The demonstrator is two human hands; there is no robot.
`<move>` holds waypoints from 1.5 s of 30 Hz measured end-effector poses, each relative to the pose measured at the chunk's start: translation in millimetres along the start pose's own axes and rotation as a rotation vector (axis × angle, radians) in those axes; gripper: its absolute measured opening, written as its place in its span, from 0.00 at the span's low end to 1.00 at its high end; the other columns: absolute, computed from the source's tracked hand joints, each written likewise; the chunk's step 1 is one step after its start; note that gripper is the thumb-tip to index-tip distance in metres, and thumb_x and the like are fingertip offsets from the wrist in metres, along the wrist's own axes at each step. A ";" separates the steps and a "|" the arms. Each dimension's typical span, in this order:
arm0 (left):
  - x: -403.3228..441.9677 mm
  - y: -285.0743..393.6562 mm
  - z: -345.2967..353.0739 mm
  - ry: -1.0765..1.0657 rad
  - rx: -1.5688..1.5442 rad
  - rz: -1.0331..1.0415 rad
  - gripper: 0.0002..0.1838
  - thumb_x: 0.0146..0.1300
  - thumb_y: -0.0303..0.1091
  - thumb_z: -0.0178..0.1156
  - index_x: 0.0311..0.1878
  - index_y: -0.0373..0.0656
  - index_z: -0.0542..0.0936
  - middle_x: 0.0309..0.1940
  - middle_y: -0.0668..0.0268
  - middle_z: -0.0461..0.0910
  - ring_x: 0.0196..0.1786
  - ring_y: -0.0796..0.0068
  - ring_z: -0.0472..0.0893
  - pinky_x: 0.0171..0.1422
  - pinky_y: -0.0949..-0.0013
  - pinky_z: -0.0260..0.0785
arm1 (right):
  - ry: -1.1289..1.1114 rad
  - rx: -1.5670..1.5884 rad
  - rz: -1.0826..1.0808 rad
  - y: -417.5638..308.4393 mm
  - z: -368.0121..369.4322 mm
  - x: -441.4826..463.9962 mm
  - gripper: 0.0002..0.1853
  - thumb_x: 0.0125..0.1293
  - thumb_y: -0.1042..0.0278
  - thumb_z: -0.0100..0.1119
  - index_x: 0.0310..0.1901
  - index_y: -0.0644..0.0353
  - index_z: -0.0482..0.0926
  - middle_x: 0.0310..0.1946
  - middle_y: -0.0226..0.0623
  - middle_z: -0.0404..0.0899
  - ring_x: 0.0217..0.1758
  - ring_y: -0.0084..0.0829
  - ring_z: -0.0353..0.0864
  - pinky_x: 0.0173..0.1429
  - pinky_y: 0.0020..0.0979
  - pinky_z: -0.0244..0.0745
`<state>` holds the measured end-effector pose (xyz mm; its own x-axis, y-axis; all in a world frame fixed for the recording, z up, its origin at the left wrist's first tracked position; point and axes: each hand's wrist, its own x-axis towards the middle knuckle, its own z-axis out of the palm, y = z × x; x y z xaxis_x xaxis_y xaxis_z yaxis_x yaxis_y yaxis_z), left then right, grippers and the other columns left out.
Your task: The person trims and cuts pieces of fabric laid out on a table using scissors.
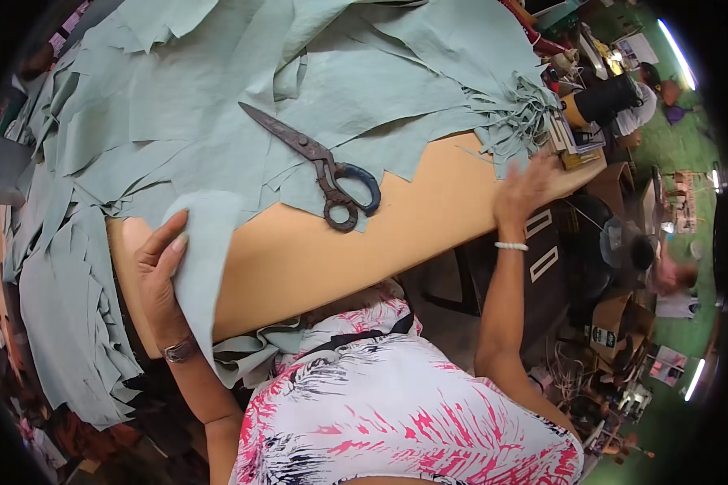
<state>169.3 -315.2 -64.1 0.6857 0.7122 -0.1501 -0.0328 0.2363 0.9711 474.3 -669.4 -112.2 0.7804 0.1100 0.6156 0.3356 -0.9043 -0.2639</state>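
Between the thumb and fingers of my left hand (160,263) is a pale green leather piece (205,267), long and tapering, hanging over the near table edge. Large scissors (306,145) with dark worn blades and one blue-wrapped handle lie on a pale green leather sheet (178,105), apart from both hands. Over the right part of the table, my right hand (526,190) is blurred by motion. Its fingers look stretched out, and I see nothing in them. Closest to it is a bunch of thin leather strips (518,113).
The wooden table (340,263) shows along its near side. More cut leather pieces (73,315) hang off its left end. A black and yellow cylinder (603,101) stands at the right end. Further right are cardboard boxes (611,323), a green floor (692,218) and blurred people.
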 end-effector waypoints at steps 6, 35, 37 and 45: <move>-1.4 -4.2 -0.3 -0.024 -0.075 0.016 0.16 0.55 0.23 0.55 0.48 0.31 0.76 0.46 0.58 0.77 0.48 0.74 0.75 0.57 0.73 0.64 | -0.034 0.977 0.222 30.3 9.0 -11.2 0.28 0.71 0.55 0.27 0.64 0.67 0.51 0.65 0.46 0.53 0.69 0.36 0.50 0.71 0.36 0.42; -1.4 25.3 18.7 -0.233 0.302 0.074 0.17 0.53 0.22 0.58 0.48 0.37 0.78 0.43 0.63 0.79 0.45 0.80 0.76 0.52 0.77 0.66 | -1.123 0.302 -0.257 -134.4 -39.9 -41.6 0.11 0.43 0.75 0.60 0.32 0.64 0.73 0.23 0.39 0.73 0.25 0.35 0.74 0.30 0.32 0.68; -1.6 26.6 22.5 -0.256 0.265 0.042 0.16 0.53 0.22 0.57 0.47 0.37 0.79 0.42 0.63 0.80 0.44 0.81 0.76 0.51 0.78 0.67 | -1.249 0.657 -0.096 -121.4 -40.6 -31.8 0.09 0.46 0.75 0.63 0.27 0.62 0.71 0.17 0.28 0.69 0.18 0.19 0.64 0.23 0.23 0.60; 1.6 26.9 22.7 -0.257 0.013 -0.022 0.16 0.52 0.24 0.60 0.46 0.37 0.79 0.40 0.64 0.80 0.41 0.82 0.77 0.49 0.79 0.68 | -1.684 1.065 0.068 -92.3 -76.9 -48.8 0.26 0.35 0.58 0.79 0.25 0.59 0.67 0.18 0.24 0.67 0.21 0.14 0.65 0.26 0.18 0.62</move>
<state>186.0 -322.7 -34.1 0.8487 0.5150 -0.1205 -0.0077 0.2398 0.9708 364.6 -623.0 -60.8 0.2104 0.8748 -0.4364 -0.0851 -0.4284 -0.8996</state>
